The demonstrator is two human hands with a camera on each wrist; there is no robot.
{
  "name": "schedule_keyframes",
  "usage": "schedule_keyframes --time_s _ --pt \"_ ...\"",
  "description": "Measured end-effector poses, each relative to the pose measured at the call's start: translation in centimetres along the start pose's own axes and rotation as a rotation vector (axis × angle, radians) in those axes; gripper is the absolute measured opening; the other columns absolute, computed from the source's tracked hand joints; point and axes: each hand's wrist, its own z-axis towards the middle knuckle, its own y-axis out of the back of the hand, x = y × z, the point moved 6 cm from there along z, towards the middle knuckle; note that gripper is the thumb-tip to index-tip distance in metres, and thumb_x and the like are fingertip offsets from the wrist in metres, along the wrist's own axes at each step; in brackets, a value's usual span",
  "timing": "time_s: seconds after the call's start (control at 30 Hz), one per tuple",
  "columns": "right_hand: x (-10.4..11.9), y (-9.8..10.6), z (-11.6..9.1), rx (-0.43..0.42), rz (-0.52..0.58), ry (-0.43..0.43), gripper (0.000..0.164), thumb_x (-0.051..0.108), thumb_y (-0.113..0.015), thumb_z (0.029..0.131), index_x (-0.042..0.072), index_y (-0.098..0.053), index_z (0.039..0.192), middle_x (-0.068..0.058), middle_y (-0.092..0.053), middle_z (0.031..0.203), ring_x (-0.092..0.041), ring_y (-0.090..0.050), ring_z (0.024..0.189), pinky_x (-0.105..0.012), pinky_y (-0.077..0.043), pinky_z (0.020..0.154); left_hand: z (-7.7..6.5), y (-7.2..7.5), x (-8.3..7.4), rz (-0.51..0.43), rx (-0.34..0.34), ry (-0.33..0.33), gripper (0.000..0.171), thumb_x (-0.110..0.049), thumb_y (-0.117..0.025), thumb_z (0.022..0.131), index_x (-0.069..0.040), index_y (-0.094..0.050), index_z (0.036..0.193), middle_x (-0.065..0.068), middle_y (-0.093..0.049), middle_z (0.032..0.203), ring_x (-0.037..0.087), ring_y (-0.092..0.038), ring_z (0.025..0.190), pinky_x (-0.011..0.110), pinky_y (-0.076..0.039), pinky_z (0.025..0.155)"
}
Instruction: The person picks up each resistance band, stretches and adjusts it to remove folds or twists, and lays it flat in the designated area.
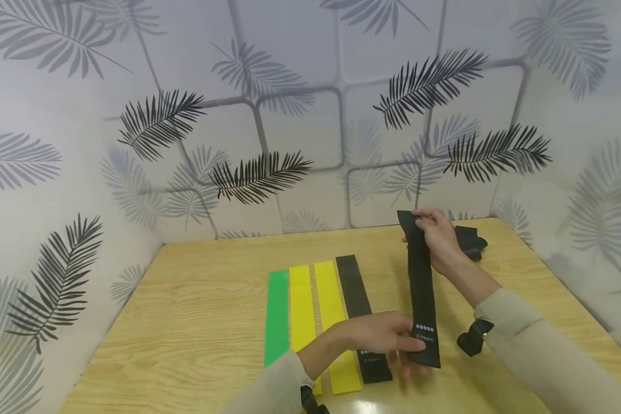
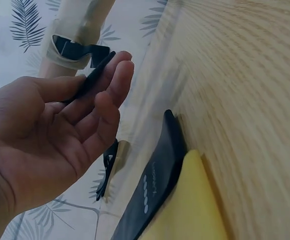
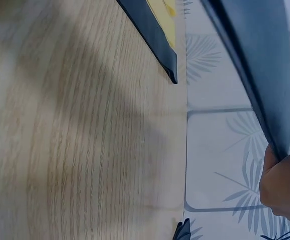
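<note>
rn both hands are on the same held black band [image 1: 421, 287], l hand [image 1: 380, 333] pinching the lower end btwn thumb & fingers, r hand [image 1: 437, 236] gripping the top end; hands well apart, one at each end. band hangs near upright, tilted a bit, raised off the wood table [image 1: 202, 322], w/ white dots & small lettering nr its bottom. just l of it, flat in a row on the table: black strip [image 1: 354, 287], then right yellow strip [image 1: 328, 293], left yellow strip [image 1: 301, 299], green strip [image 1: 276, 310]. l forearm covers pt of the row. dark bundle [image 1: 470, 242] sits at the back, behind r wrist. leaf-print wall [image 1: 300, 52] behind. both sleeves pale, w/ a black strap [image 1: 474, 338] at r wrist.
</note>
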Motion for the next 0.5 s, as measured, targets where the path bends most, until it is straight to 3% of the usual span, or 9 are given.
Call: schedule_keyframes --time_s 0.23,0.37,0.5 --pt "-1.2 -1.5 1.6 -0.002 -0.065 0.016 0.031 0.008 -0.044 0.112 0.000 -0.048 0.141 -0.027 -0.049 0.148 -0.014 -0.076 0.079 -0.030 -0.063 0.074 -0.7 0.3 1.1 0.006 -0.049 0.021 0.037 -0.019 -0.053 0.110 0.002 -0.073 0.087 0.007 -0.074 0.072 0.015 -0.059 0.050 0.025 -0.040 0.044" --pt "-2.1 -2.4 2.5 -0.024 -0.190 0.006 0.030 0.005 -0.049 0.109 -0.001 -0.054 0.138 -0.025 -0.053 0.150 -0.022 -0.070 0.112 -0.035 -0.057 0.095 -1.0 0.1 2.1 -0.063 -0.050 0.036 0.043 -0.018 -0.051 0.111 0.003 -0.068 0.077 0.006 -0.064 0.060 0.013 -0.034 0.041 0.025 -0.025 0.041" --pt "-3.3 -3.5 2.9 -0.022 -0.276 -0.013 0.028 0.001 -0.054 0.106 -0.001 -0.059 0.134 -0.024 -0.049 0.154 -0.036 -0.044 0.145 -0.049 -0.040 0.117 -1.4 -0.4 3.1 -0.147 -0.007 0.031 0.049 -0.011 -0.042 0.113 0.004 -0.056 0.069 0.003 -0.065 0.069 0.013 -0.022 0.042 0.026 -0.020 0.041"
